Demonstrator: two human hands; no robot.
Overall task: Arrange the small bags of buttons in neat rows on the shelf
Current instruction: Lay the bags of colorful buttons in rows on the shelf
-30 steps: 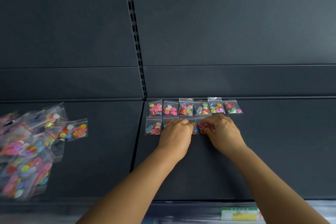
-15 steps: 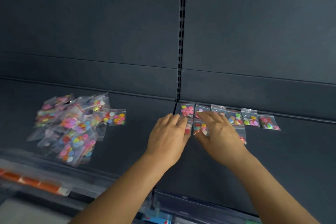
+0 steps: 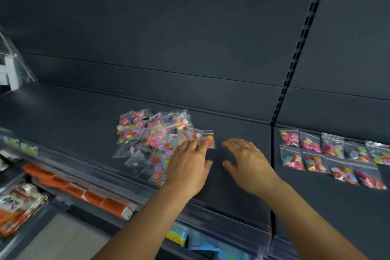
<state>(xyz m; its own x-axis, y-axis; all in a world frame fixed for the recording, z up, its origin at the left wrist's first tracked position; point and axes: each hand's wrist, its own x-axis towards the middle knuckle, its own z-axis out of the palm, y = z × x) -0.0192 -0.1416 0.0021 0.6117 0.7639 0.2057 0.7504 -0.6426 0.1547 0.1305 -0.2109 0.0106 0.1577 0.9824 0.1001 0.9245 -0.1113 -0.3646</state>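
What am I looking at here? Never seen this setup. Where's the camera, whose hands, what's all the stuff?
There is no machine: a person wears one wide-angle camera on the head, looking forward and down at their own bare hands. That is the only view.

They stand at a dark shelf. On it, to the left, lies a loose pile of button bags, small clear bags of colourful buttons. To the right, past the slotted upright, more bags lie in two neat rows.

The left hand reaches onto the pile's edge, fingers on a bag; the blur hides whether it grips one. The right hand hovers open over bare shelf, holding nothing.

Blurred goods sit on lower shelves at the left.
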